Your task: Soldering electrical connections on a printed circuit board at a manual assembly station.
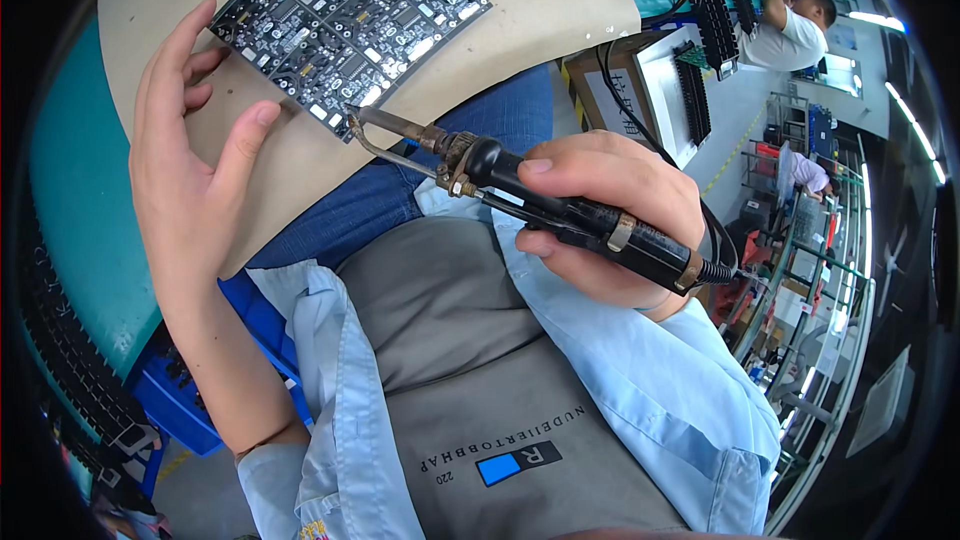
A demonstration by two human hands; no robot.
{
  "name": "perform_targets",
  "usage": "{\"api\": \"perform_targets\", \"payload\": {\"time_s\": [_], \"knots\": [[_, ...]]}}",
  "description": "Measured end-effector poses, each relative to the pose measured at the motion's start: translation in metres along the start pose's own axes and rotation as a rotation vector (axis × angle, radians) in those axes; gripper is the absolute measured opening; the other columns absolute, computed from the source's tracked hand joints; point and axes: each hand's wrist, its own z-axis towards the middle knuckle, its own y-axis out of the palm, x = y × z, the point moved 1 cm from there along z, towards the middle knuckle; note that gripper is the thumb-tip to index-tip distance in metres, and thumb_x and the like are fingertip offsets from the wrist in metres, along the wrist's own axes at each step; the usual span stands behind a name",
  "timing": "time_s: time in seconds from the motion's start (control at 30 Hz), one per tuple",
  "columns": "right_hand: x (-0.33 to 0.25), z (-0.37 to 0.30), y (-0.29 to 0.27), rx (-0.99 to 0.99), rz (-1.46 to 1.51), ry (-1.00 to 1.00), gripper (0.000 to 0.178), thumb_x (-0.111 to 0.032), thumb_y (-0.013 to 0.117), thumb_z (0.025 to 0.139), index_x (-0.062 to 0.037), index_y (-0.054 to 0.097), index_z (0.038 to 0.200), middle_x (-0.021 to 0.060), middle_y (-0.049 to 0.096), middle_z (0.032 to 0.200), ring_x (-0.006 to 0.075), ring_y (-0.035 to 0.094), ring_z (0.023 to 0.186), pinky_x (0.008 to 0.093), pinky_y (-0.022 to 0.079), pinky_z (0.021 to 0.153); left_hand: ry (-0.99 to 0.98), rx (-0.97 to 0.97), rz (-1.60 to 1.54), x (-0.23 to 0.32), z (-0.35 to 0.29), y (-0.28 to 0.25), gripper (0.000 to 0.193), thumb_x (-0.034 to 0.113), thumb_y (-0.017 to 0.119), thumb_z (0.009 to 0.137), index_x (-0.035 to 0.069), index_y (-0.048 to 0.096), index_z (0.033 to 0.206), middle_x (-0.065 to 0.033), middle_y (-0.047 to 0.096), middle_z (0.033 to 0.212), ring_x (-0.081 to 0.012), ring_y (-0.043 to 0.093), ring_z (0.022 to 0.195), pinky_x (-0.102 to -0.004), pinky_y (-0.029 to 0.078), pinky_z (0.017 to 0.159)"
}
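A black panel of printed circuit boards [350, 25], crowded with small components, lies at an angle on a tan mat [540, 15]. My right hand [620, 210] is wrapped round the black handle of a soldering iron [570, 210]. Its metal tip and a thin guide tube beside it meet the near corner of the panel. I cannot tell whether the tip touches a component. My left hand [200, 130] has its fingers apart, with the fingertips at the panel's left edge and the thumb near its lower side. It grips nothing.
The mat covers a teal bench top [75, 170]. A blue bin [175, 400] is below the bench at left. Right of the bench stand a cardboard box [605, 90] and black slotted racks [692, 100]. The iron's black cable [715, 230] trails right. A person [795, 30] works farther off.
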Motion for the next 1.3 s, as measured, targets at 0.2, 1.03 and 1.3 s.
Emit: {"api": "perform_targets", "payload": {"time_s": [0.2, 1.03, 1.3], "knots": [[-0.002, 0.003, 0.002, -0.092, -0.052, -0.035, 0.043, -0.008, 0.093, 0.077, 0.0014, 0.073, 0.114, 0.0172, 0.077, 0.102, 0.0283, 0.077, 0.086, 0.0351, 0.060, 0.076, 0.028, 0.003, -0.039, -0.004, 0.000, 0.000, 0.069, 0.019, 0.081, 0.089, 0.010, 0.056, 0.153, -0.0124, 0.065, 0.141, -0.0260, 0.064, 0.126, -0.0388, 0.049, 0.106], [-0.004, 0.003, 0.010, -0.032, -0.019, -0.009, 0.045, -0.003, 0.091, 0.073, -0.0022, 0.075, 0.115, 0.0130, 0.078, 0.103, 0.0289, 0.076, 0.089, 0.0359, 0.062, 0.076, 0.041, 0.004, -0.026, -0.011, -0.002, 0.001, 0.057, 0.004, 0.063, 0.099, 0.008, 0.051, 0.155, -0.0095, 0.058, 0.156, -0.0257, 0.061, 0.135, -0.0370, 0.048, 0.111], [-0.003, 0.004, 0.010, -0.023, -0.018, -0.010, 0.046, -0.003, 0.092, 0.072, -0.0012, 0.075, 0.114, 0.0136, 0.077, 0.103, 0.0286, 0.076, 0.090, 0.0360, 0.062, 0.076, 0.036, 0.002, -0.015, -0.010, -0.002, 0.002, 0.058, 0.005, 0.065, 0.098, 0.008, 0.052, 0.155, -0.0089, 0.058, 0.156, -0.0258, 0.062, 0.134, -0.0369, 0.048, 0.110]]}}
